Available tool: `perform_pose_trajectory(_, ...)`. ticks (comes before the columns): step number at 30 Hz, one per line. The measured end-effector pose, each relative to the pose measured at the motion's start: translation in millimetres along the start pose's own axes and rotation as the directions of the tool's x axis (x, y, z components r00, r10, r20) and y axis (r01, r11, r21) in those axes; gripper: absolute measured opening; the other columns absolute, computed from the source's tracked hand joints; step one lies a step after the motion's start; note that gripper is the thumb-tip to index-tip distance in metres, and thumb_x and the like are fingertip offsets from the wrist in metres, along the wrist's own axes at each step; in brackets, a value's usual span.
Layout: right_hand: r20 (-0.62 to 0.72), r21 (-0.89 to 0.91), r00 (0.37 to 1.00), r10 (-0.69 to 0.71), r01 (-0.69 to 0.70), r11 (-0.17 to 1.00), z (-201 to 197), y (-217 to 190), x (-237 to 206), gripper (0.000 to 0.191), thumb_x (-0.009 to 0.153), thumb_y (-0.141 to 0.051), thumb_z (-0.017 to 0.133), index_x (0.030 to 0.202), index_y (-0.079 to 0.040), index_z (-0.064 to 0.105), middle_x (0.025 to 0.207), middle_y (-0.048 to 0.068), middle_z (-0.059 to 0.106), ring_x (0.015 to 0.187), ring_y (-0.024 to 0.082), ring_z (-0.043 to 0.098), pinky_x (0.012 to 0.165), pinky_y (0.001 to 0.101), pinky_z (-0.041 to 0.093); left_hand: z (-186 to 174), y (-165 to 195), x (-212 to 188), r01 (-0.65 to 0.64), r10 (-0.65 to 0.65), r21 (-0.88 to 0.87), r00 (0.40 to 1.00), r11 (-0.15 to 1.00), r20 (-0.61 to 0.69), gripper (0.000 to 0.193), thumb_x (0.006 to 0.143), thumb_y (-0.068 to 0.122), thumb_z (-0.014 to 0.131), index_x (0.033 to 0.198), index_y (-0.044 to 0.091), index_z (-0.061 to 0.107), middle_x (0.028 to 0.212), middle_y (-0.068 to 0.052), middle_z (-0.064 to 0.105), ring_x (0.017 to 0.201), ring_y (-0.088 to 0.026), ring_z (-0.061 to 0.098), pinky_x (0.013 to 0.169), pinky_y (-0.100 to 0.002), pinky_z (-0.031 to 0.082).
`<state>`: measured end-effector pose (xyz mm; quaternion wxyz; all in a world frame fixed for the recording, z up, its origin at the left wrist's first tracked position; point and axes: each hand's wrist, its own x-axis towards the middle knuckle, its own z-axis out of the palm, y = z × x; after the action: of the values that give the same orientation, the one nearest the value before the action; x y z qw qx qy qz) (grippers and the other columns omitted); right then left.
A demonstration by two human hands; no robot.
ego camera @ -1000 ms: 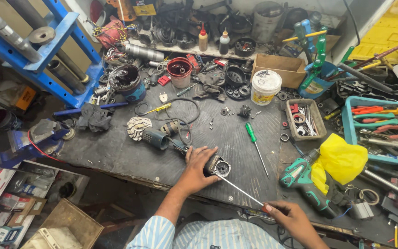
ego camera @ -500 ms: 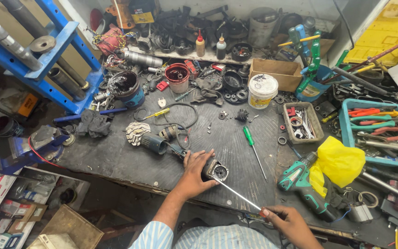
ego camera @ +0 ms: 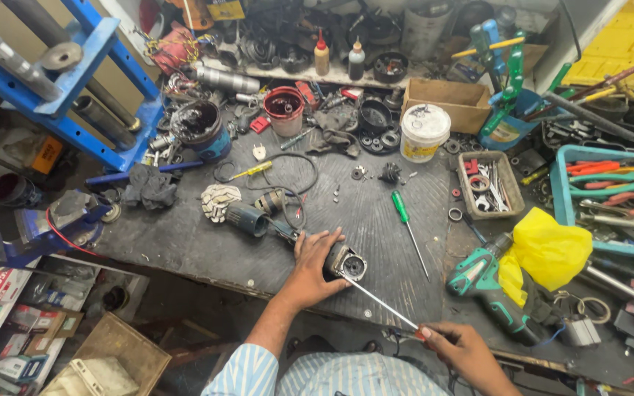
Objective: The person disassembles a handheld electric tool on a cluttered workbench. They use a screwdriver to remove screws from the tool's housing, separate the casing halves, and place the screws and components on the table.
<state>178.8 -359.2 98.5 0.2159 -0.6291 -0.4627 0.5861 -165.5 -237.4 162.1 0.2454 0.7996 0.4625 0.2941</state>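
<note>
My left hand grips a small metal power-tool housing on the dark workbench, its round open end facing me. My right hand holds a long thin screwdriver by its red handle near the bench's front edge. The shaft runs up and left, with its tip at the housing's open end. Just left of the housing lies a blue-grey motor part with a black cable attached.
A green-handled screwdriver lies right of the housing. A green cordless drill under a yellow bag sits at right. Behind are a white tub, a red cup, a cardboard box, a parts tray and a blue press frame.
Both hands keep their grip on the housing and screwdriver. The view has shifted slightly, and the hands have barely moved.
</note>
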Motion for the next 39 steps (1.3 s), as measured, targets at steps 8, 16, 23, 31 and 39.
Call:
perform_pose_trajectory(8, 0.211, 0.288, 0.970, 0.124, -0.183, 0.940, -5.8, -19.8, -5.6, 0.041, 0.094, -0.034, 0.066, 0.109, 0.003, 0.074, 0.068, 0.003, 0.054, 0.050, 0.007, 0.040, 0.042, 0.0230, 0.030, 3.3, -1.4, -3.4, 0.013, -0.013, 0.007, 1.000, 1.000, 0.006, 0.109, 0.063, 0.030, 0.093, 0.154, 0.011, 0.037, 0.144, -0.002, 0.058, 0.145, -0.027, 0.038, 0.125, -0.055, 0.006)
perform_pose_trajectory(16, 0.464, 0.428, 0.843, 0.271, -0.481, 0.765, -14.8, -21.4, 4.8, 0.048, 0.093, -0.034, 0.063, 0.116, 0.008, 0.071, 0.070, 0.004, 0.056, 0.041, 0.005, 0.034, 0.033, 0.0211, 0.025, 8.0, -11.4, -8.4, 0.015, -0.015, -0.013, 1.000, 1.000, 0.004, 0.123, 0.063, 0.029, 0.094, 0.161, 0.011, 0.021, 0.141, 0.001, 0.060, 0.141, -0.025, 0.041, 0.125, -0.055, 0.006)
perform_pose_trajectory(23, -0.056, -0.342, 0.932, -0.357, 0.318, 0.884, 7.6, -18.0, 9.1, 0.033, 0.089, -0.033, 0.079, 0.110, -0.008, 0.080, 0.071, -0.005, 0.069, 0.064, 0.006, 0.058, 0.056, 0.0286, 0.051, 5.0, -23.4, -4.8, -0.019, 0.019, -0.022, 1.000, 1.000, -0.022, 0.128, 0.063, 0.031, 0.095, 0.162, 0.011, 0.015, 0.141, 0.001, 0.061, 0.140, -0.025, 0.042, 0.124, -0.054, 0.007)
perform_pose_trajectory(31, -0.239, -0.438, 0.903, -0.356, 0.226, 0.870, 11.6, -50.2, -20.0, 0.042, 0.079, -0.031, 0.080, 0.120, -0.020, 0.077, 0.087, -0.003, 0.076, 0.064, 0.011, 0.066, 0.063, 0.0316, 0.056, -3.8, -15.3, -7.7, -0.032, 0.033, 0.007, 0.998, 0.999, -0.045, 0.128, 0.063, 0.034, 0.094, 0.162, 0.011, 0.016, 0.143, 0.000, 0.060, 0.141, -0.025, 0.043, 0.124, -0.055, 0.009)
perform_pose_trajectory(39, 0.162, 0.660, 0.921, 0.353, -0.368, 0.656, -12.1, -33.8, -12.5, 0.040, 0.086, -0.027, 0.065, 0.118, -0.004, 0.069, 0.093, 0.006, 0.068, 0.074, 0.014, 0.063, 0.055, 0.0292, 0.046, 18.6, 32.0, -41.4, 0.349, -0.245, 0.114, 0.821, 0.930, -0.516, 0.099, 0.052, 0.030, 0.096, 0.135, 0.009, 0.048, 0.127, -0.020, 0.060, 0.122, -0.036, 0.051, 0.109, -0.057, 0.030)
